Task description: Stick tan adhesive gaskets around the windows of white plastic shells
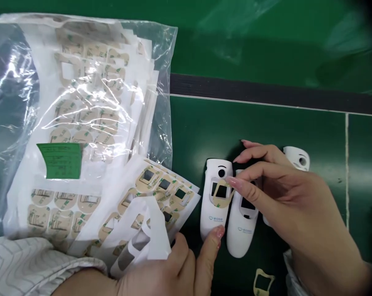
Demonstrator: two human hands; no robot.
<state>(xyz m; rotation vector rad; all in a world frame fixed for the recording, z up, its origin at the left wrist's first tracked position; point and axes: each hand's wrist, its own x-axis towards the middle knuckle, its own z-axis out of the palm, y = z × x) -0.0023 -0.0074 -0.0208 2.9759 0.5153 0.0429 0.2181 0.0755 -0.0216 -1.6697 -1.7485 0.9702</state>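
My right hand [284,193] pinches a tan adhesive sticker [222,199] with a cut-out window between thumb and index finger. The sticker lies over the window recess of a white plastic device housing [214,213] marked "ease". Against that housing's lower end presses the thumb of my left hand [173,267], its other fingers curled beside the sticker sheet [161,181]. A peeled white backing strip [158,230] sticks up over the sheet and this hand. Close to the right lies a second white housing [239,238], its upper part partly covered by my right fingers.
A clear plastic bag [161,53] with stacked sticker sheets [145,90] and a green label [62,161] covers the left side. Another white housing [296,156] is partly hidden behind my right hand. One loose sticker [257,292] lies at the bottom. A dark strip [266,92] crosses the green table.
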